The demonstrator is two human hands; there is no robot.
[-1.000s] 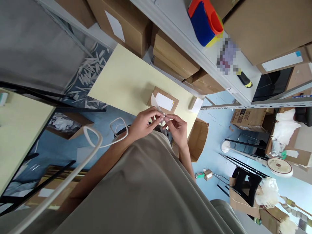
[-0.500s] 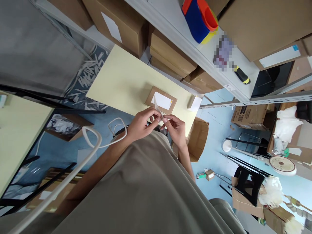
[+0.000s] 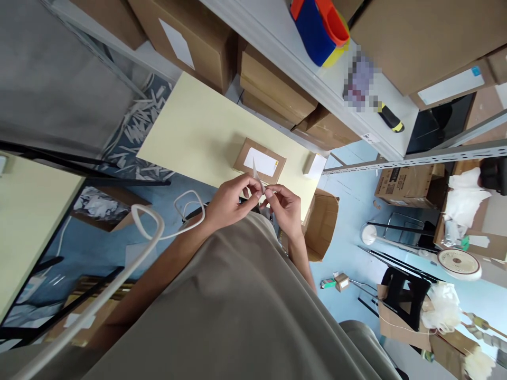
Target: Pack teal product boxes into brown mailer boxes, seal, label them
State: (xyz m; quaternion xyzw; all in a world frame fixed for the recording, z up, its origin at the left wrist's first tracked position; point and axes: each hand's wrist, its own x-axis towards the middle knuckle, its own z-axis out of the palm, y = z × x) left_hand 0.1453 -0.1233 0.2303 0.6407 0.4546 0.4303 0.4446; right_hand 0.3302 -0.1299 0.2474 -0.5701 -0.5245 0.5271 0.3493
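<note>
Both hands meet over the near edge of a pale yellow table point(image 3: 190, 126). Between them is a thin, whitish piece like a label or paper slip point(image 3: 256, 173), seen nearly edge-on. My left hand point(image 3: 233, 201) pinches it with thumb and fingers. The thumb and fingertips of my right hand point(image 3: 284, 205) close on its lower end, close beside the left fingertips. Just beyond the hands, a small cardboard box point(image 3: 244, 152) with a white label point(image 3: 261, 161) lies on the table. A small white box point(image 3: 315, 165) stands to its right.
A white shelf point(image 3: 253, 26) holds a tape dispenser point(image 3: 317, 31) and a yellow-black handled tool point(image 3: 390, 117). Large cartons point(image 3: 277, 79) stand behind the table. An open carton point(image 3: 322, 224) is on the floor at right. A white cable point(image 3: 119, 274) loops past my left arm.
The whole view has shifted slightly. The hands keep nearly the same pinch, and the whitish piece between them looks slightly more upright and narrower.
</note>
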